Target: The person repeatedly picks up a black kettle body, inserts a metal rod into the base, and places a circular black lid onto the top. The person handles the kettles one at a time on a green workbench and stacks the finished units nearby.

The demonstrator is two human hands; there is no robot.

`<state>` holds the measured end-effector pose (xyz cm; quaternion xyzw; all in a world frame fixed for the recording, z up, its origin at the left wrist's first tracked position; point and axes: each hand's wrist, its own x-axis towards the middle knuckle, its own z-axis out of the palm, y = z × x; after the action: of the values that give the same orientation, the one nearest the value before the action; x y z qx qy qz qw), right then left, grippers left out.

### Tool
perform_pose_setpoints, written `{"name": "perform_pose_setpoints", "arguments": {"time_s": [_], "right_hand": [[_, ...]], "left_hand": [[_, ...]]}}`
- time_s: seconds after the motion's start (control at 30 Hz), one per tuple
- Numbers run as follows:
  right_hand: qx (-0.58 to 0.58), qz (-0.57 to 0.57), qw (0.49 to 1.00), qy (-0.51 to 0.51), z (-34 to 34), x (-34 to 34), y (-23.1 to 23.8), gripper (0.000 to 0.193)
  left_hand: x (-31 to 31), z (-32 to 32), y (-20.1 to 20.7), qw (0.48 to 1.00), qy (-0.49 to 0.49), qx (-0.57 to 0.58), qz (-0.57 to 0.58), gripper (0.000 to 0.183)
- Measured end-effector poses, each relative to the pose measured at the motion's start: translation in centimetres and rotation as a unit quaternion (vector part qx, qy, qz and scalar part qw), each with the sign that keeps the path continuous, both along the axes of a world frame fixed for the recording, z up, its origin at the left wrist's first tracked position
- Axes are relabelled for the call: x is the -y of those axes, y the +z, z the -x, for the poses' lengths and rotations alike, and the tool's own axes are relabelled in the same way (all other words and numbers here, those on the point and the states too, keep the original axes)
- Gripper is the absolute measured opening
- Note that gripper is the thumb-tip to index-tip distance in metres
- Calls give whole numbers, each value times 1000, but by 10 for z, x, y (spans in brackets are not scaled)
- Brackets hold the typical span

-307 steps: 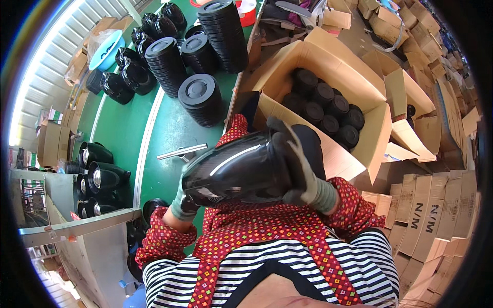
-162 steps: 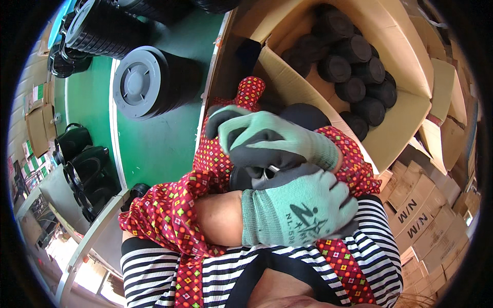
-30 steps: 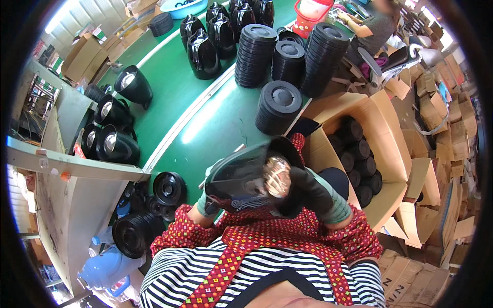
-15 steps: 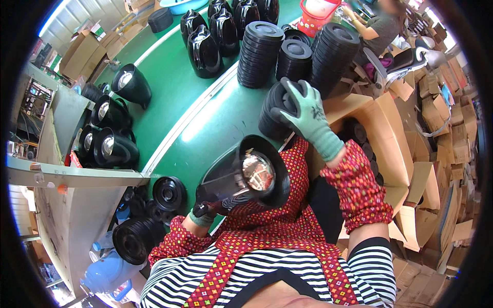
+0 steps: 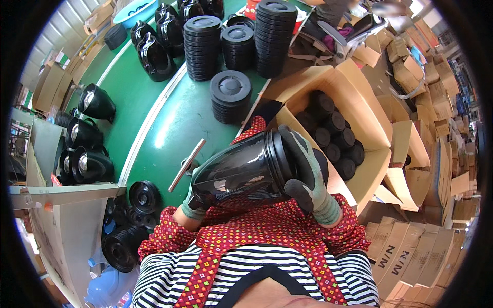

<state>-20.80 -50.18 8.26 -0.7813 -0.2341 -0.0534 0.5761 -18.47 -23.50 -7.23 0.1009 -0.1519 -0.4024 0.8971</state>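
Observation:
A glossy black jug body (image 5: 233,169) lies tilted across my lap, its wide end to the right. My left hand (image 5: 193,206) grips its narrow end; the fingers are mostly hidden behind the jug. My right hand (image 5: 312,177), in a green glove with dark palm and fingers, is wrapped round a black round base (image 5: 288,154) and presses it at the jug's wide end. Whether it is fully seated cannot be seen. Just beyond the left hand, a metal bar (image 5: 186,167) stands on a round mount at the green table.
Stacked black bases (image 5: 230,92) stand on the green table (image 5: 164,118), with taller stacks (image 5: 203,49) and upright jugs (image 5: 154,56) behind. More jug bodies (image 5: 91,163) lie at the left. An open carton (image 5: 382,115) at right holds several black cylinders. Black discs (image 5: 123,249) are piled low left.
My right hand has brought a black base from the stack to the jug's wide end, covering its shiny inside. The jug has swung more level, and the view has shifted right.

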Motion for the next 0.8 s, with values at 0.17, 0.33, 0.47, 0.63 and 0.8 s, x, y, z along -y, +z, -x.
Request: {"name": "perform_pose_setpoints", "arguments": {"time_s": [0.17, 0.33, 0.47, 0.63, 0.8], "right_hand": [[24, 17, 1000, -4, 16, 20, -1, 102], [-198, -227, 950, -84, 26, 10, -17, 72], [-266, -240, 934, -14, 15, 30, -36, 62], [6, 68, 997, -19, 0, 57, 8, 78], [8, -158, 987, 6, 8, 17, -7, 80]], "left_hand": [[4, 0, 21, 998, -41, -55, -12, 53], [-7, 3, 109, 460, 407, 549, -567, 44], [-10, -11, 135, 434, 490, 550, -519, 36], [-35, -21, 65, 583, 402, 472, -525, 64], [-24, -14, 65, 640, 363, 457, -501, 73]]}}
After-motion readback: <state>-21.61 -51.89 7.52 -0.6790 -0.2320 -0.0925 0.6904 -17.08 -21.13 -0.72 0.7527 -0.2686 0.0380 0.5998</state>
